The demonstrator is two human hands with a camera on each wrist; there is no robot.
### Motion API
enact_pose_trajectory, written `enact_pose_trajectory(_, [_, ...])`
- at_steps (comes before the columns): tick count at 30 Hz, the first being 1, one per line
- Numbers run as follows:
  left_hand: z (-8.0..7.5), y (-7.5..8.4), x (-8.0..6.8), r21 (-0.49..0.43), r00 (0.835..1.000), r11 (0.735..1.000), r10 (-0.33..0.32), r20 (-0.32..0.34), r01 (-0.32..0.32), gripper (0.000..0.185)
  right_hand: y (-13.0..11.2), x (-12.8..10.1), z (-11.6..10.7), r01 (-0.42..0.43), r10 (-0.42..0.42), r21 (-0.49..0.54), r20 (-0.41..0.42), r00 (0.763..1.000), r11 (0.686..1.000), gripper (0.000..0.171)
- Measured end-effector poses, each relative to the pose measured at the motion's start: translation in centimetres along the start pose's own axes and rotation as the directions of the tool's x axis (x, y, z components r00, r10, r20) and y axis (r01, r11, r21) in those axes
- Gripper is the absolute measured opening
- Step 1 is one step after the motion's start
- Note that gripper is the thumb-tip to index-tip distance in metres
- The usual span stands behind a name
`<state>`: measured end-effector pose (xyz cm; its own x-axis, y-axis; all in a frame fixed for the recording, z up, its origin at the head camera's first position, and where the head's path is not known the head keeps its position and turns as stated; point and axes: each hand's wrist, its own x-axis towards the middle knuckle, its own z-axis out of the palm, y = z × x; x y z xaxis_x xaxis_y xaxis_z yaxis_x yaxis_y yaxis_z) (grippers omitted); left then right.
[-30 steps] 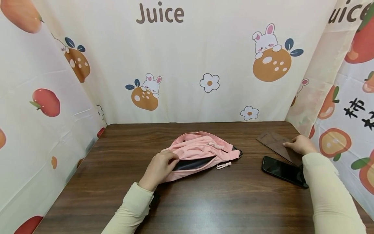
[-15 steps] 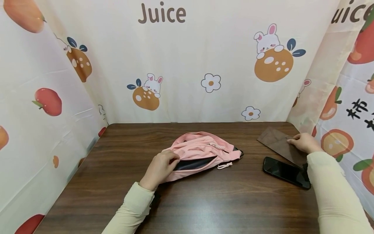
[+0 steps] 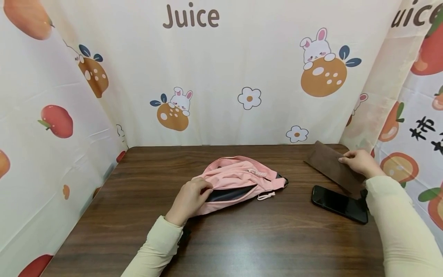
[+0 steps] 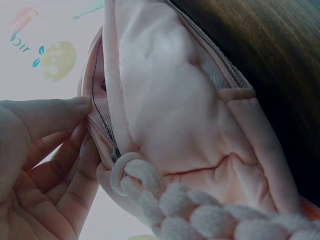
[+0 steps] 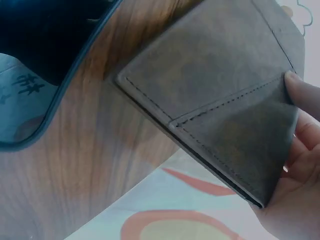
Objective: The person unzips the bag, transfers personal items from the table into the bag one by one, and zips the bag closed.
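Note:
A pink waist bag [image 3: 230,174] lies mid-table, its front pocket gaping to show a dark lining [image 3: 230,193]. My left hand [image 3: 187,199] pinches the bag's edge at the left end. In the left wrist view, thumb and fingers hold the fabric beside an unzipped zipper [image 4: 106,117], close to a braided cord pull [image 4: 190,210]. At the right rear, my right hand [image 3: 361,162] grips a flat brown leather wallet [image 3: 327,163] by its far edge. The right wrist view shows the thumb on the stitched face of the wallet [image 5: 200,65], which is tilted, with one corner near the tabletop.
A black smartphone [image 3: 337,204] lies face up just in front of the wallet, close to the right sleeve [image 3: 394,215]. Printed curtains [image 3: 221,77] stand behind and on both sides of the brown wooden table [image 3: 249,242].
My right hand has taken hold of the wallet and tipped its far edge up off the table. The left hand keeps its place on the bag.

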<state>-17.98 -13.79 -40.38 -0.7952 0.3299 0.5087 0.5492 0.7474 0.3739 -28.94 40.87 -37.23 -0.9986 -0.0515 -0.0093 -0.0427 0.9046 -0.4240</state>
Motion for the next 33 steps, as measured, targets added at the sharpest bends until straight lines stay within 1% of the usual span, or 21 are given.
enact_pose_trajectory(5, [0.0, 0.0, -0.1, -0.005, 1.000, 1.000, 0.001, -0.005, -0.001, 0.005, -0.9, 0.2, 0.1, 0.000, 0.001, 0.018, -0.061, 0.998, 1.000, 0.046])
enact_pose_trajectory(8, [0.1, 0.0, -0.1, -0.016, 1.000, 1.000, 0.006, -0.013, -0.006, 0.007, -1.5, 0.2, 0.2, -0.007, 0.013, 0.067, -0.091, 0.996, 0.998, 0.047])
enact_pose_trajectory(10, [0.1, 0.0, -0.1, -0.018, 1.000, 1.000, 0.006, -0.014, -0.006, 0.008, -1.8, 0.2, 0.2, -0.021, 0.031, 0.103, -0.097, 0.995, 0.994, 0.050])
enact_pose_trajectory(16, [0.0, 0.1, -0.1, -0.017, 1.000, 1.000, -0.001, -0.007, 0.001, 0.008, -2.7, 0.1, 0.1, -0.087, 0.102, 0.207, -0.063, 0.993, 0.975, 0.061])
enact_pose_trajectory(21, [0.0, 0.1, 0.0, -0.020, 1.000, 1.000, -0.002, -0.010, 0.001, 0.008, -3.6, -0.1, 0.1, -0.151, 0.162, 0.301, -0.013, 0.987, 0.942, 0.070])
enact_pose_trajectory(25, [0.0, 0.1, -0.1, -0.024, 1.000, 1.000, -0.013, -0.012, 0.012, 0.007, -4.3, -0.4, 0.4, -0.189, 0.195, 0.408, 0.027, 0.980, 0.893, 0.080])
enact_pose_trajectory(26, [0.0, 0.1, -0.1, -0.025, 1.000, 1.000, -0.016, -0.011, 0.016, 0.007, -4.5, -0.6, 0.6, -0.193, 0.198, 0.445, 0.035, 0.980, 0.875, 0.076])
enact_pose_trajectory(28, [0.0, 0.1, -0.1, -0.025, 1.000, 0.999, -0.020, -0.012, 0.020, 0.007, -4.9, -0.8, 0.8, -0.195, 0.199, 0.526, 0.050, 0.979, 0.828, 0.057])
enact_pose_trajectory(31, [0.0, 0.1, -0.1, -0.023, 1.000, 1.000, -0.020, -0.013, 0.019, 0.007, -5.4, -1.2, 1.2, -0.194, 0.187, 0.641, 0.080, 0.979, 0.742, 0.022])
enact_pose_trajectory(32, [0.0, 0.1, 0.0, -0.023, 1.000, 1.000, -0.019, -0.014, 0.019, 0.007, -5.6, -1.3, 1.3, -0.196, 0.182, 0.662, 0.091, 0.979, 0.724, 0.016])
enact_pose_trajectory(33, [0.0, 0.1, 0.0, -0.023, 1.000, 1.000, -0.019, -0.013, 0.018, 0.007, -5.7, -1.5, 1.5, -0.199, 0.175, 0.679, 0.105, 0.979, 0.706, 0.015])
